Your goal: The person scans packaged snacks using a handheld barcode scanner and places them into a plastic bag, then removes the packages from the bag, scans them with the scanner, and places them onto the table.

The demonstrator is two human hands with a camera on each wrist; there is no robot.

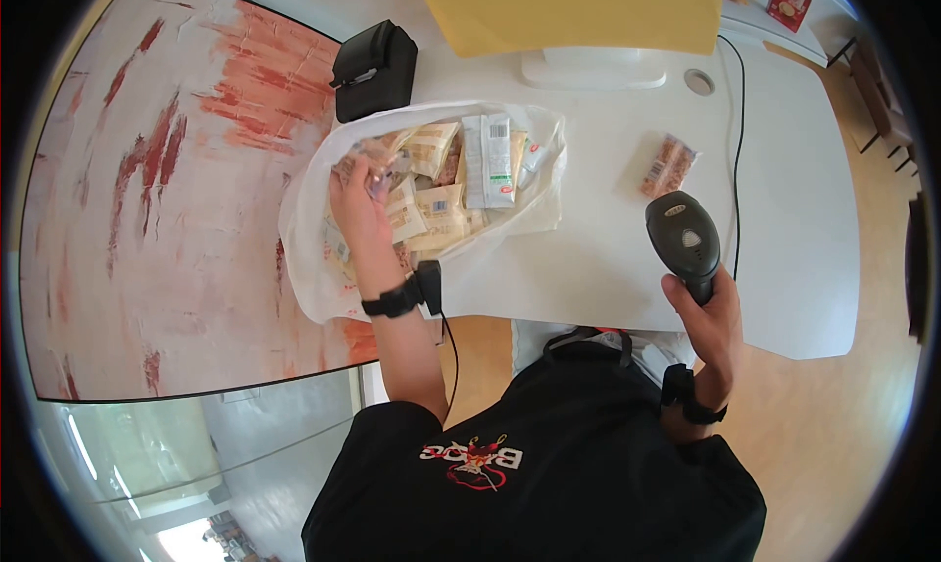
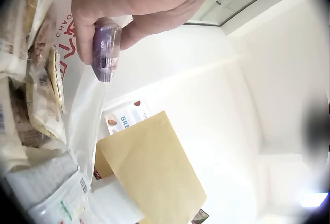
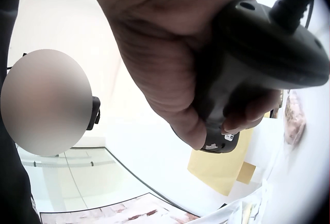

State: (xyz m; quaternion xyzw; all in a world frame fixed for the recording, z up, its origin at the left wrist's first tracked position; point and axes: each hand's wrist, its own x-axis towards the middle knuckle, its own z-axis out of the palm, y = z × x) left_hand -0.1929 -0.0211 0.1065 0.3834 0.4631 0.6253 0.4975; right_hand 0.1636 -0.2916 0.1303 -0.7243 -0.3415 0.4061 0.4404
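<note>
The left hand (image 1: 361, 219) is over the left part of a white plastic bag (image 1: 304, 239) full of packaged snacks. Between its thumb and fingers it pinches a small clear and purple packet (image 2: 106, 48). A white packet with a barcode (image 1: 488, 160) lies on top of the bag's right side, among beige packets (image 1: 441, 219). The right hand (image 1: 716, 317) grips a black handheld scanner (image 1: 683, 237) by its handle, above the desk. Just beyond the scanner, a packet of reddish-brown pieces (image 1: 669, 166) lies on the desk, apart from the scanner.
A black box-like device (image 1: 374, 72) stands behind the bag. A yellow sheet (image 1: 578, 8) covers something on a white base (image 1: 593, 69) at the back of the desk (image 1: 608, 268). A black cable (image 1: 741, 150) runs along the right side. A red-and-white painted panel (image 1: 176, 199) lies left.
</note>
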